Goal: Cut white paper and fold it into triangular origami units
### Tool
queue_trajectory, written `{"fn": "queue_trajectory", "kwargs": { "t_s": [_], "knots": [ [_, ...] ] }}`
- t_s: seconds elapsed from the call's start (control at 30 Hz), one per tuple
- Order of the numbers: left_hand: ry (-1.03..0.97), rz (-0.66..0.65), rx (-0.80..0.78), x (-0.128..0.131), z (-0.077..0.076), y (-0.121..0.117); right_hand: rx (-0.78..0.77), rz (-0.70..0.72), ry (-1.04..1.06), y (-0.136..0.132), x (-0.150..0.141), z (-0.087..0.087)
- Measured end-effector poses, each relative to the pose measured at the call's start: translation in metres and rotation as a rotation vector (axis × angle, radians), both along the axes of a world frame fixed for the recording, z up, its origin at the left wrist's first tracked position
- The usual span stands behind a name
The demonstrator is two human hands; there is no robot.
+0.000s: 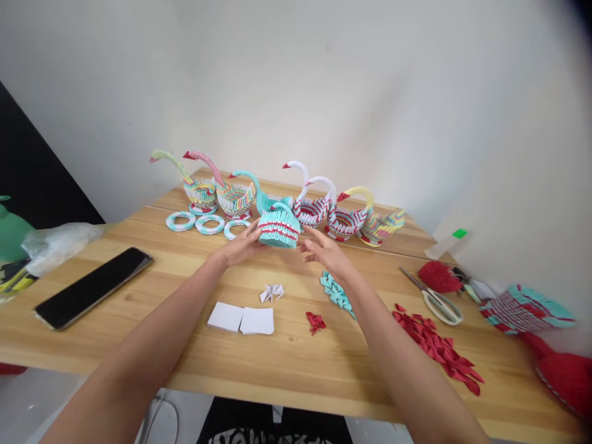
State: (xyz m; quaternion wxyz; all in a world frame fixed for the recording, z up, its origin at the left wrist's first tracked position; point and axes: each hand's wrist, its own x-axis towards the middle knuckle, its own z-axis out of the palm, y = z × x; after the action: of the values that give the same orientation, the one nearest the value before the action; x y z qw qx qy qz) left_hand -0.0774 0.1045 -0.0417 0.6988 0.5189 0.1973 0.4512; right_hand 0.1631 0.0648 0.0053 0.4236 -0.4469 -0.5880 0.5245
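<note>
Head view: the turquoise paper basket (279, 231), banded in red and white, is between the two hands at mid-desk, tilted, in front of a row of paper swans (235, 200). Left hand (241, 248): grip closed on the basket's left side. Right hand (324, 250): grip released, fingers spread and loosely bent at the basket's right side; contact there cannot be told.

Desk (287, 370), left: three pale paper rings (180, 221) in front of the swans, the rightmost partly hidden by the left hand; black phone (95, 288) lying near the left edge.

Between forearms: two stacks of white paper (257, 321) side by side, white folded pieces (272, 293) just behind them, a few red folded pieces (316, 322) to their right. Turquoise folded pieces (337, 293) are piled beside the right forearm, partly covered by it.

Right of that forearm: larger red pile (439, 345), with scissors (441, 306) behind it.
</note>
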Motion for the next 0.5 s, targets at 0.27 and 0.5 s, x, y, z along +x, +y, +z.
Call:
{"fn": "queue_trajectory", "kwargs": {
  "t_s": [0.27, 0.5],
  "knots": [
    [-0.093, -0.211, -0.248, 0.001, -0.007, 0.001, 0.216, -0.102, -0.033, -0.008, -0.013, -0.010],
    [-0.041, -0.279, -0.251, 0.006, -0.003, -0.005, 0.254, -0.082, -0.103, -0.014, -0.003, -0.015]
  ]
}}
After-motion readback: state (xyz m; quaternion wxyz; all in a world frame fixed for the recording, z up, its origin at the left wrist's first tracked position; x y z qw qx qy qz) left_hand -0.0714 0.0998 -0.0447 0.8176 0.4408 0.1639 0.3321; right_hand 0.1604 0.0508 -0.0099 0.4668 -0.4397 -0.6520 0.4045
